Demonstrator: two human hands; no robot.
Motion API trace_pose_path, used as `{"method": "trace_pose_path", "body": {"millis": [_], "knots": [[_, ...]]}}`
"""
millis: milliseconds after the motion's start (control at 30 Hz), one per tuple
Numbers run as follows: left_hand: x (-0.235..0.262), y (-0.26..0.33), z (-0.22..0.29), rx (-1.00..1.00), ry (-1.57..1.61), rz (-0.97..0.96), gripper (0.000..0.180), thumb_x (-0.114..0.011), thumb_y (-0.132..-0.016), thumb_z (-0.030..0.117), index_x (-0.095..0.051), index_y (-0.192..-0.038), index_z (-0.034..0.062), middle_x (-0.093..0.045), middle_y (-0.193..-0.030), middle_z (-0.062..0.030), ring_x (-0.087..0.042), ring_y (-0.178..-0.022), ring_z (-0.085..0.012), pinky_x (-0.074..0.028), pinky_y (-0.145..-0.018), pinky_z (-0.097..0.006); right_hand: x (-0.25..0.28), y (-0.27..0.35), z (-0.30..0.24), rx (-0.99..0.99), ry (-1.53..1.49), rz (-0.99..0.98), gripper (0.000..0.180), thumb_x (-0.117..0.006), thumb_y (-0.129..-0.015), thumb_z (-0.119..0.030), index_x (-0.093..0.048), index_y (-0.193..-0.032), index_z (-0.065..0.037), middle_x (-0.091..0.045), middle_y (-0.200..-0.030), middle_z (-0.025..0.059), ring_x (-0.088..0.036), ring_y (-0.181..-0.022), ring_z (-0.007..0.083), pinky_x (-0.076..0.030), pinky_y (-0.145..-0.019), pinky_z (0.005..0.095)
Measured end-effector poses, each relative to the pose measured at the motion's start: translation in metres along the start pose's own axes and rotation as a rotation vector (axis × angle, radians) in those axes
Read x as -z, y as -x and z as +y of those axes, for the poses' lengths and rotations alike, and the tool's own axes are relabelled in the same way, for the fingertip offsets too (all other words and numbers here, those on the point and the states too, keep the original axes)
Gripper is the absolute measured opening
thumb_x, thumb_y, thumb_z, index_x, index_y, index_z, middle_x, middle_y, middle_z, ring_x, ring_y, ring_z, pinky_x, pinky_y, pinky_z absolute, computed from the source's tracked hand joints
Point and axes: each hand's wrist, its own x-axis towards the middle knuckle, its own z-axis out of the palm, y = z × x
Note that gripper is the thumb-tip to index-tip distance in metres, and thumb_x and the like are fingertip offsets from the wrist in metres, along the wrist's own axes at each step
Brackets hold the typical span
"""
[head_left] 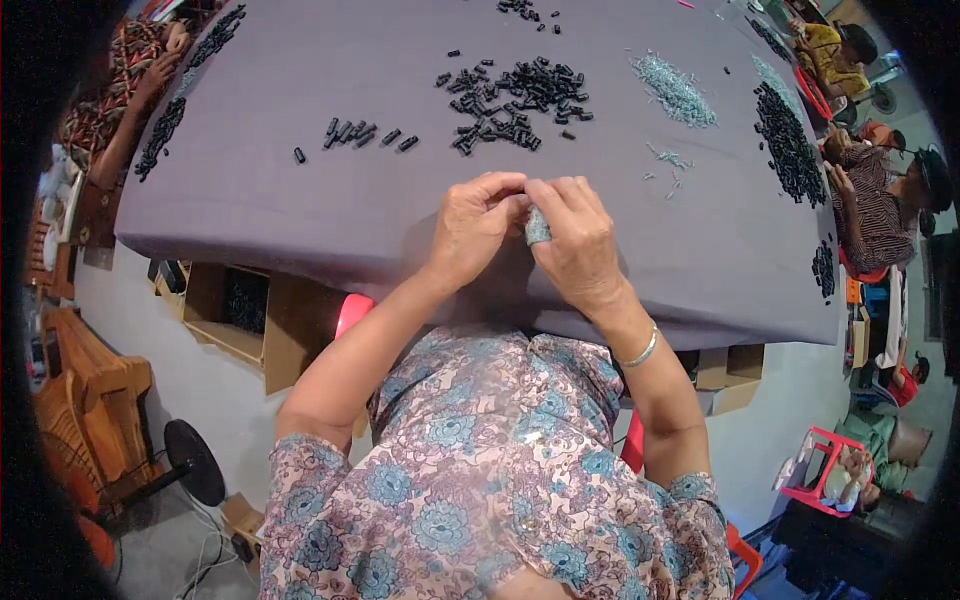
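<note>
My left hand [468,228] and my right hand [582,240] meet over the near edge of the table, fingertips pinched together. Whatever small piece they hold is hidden by the fingers; a dark bit barely shows between them. A grey wrap [538,227] covers part of a digit on my right hand. Beyond my hands lies a heap of small black cylindrical parts [545,88]. To its left, several similar black cylinders [350,132] lie in a loose row. On the right is a pile of thin, pale silvery pieces [675,90], with a few strays [672,157] nearer me.
A grey cloth covers the table [250,190]. More black parts line its right side [790,145] and left side [162,138], where other people sit. Cardboard boxes [285,325] stand beneath the near edge. A black fan [193,463] is at lower left.
</note>
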Motion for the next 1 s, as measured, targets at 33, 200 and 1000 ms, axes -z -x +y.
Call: {"method": "trace_pose_path", "body": {"millis": [33, 200, 1000], "knots": [[0.0, 0.0, 0.001, -0.01, -0.012, -0.008, 0.013, -0.059, -0.085, 0.005, -0.066, -0.097, 0.0011, -0.065, -0.079, -0.0023, -0.06, -0.068, -0.0073, -0.05, -0.058, -0.022, 0.0, 0.0, -0.001, -0.001, 0.026, 0.015, 0.041, -0.062, -0.055, 0.004, -0.056, -0.095, -0.004, -0.053, -0.084, 0.011, -0.052, -0.083, 0.0308, -0.043, -0.068, 0.0395], [0.003, 0.0, 0.004, -0.019, -0.081, -0.025, 0.015, -0.058, -0.086, 0.005, -0.065, -0.098, 0.0007, -0.065, -0.079, -0.0024, -0.061, -0.069, -0.0078, -0.05, -0.059, -0.022, 0.004, -0.005, 0.003, -0.007, -0.003, 0.01, 0.035, -0.06, -0.061, 0.002, -0.057, -0.095, -0.004, -0.056, -0.083, 0.0115, -0.055, -0.081, 0.0299, -0.044, -0.068, 0.0395], [0.007, -0.007, 0.003, -0.019, 0.098, -0.019, 0.016, -0.06, -0.087, 0.007, -0.063, -0.101, -0.0006, -0.06, -0.083, -0.0012, -0.059, -0.073, -0.0082, -0.05, -0.063, -0.021, 0.002, -0.04, 0.061, -0.527, -0.653, -0.215, 0.016, -0.058, -0.08, 0.0, -0.065, -0.095, -0.001, -0.062, -0.081, 0.0028, -0.058, -0.071, 0.0139, -0.05, -0.065, 0.0256]]}}
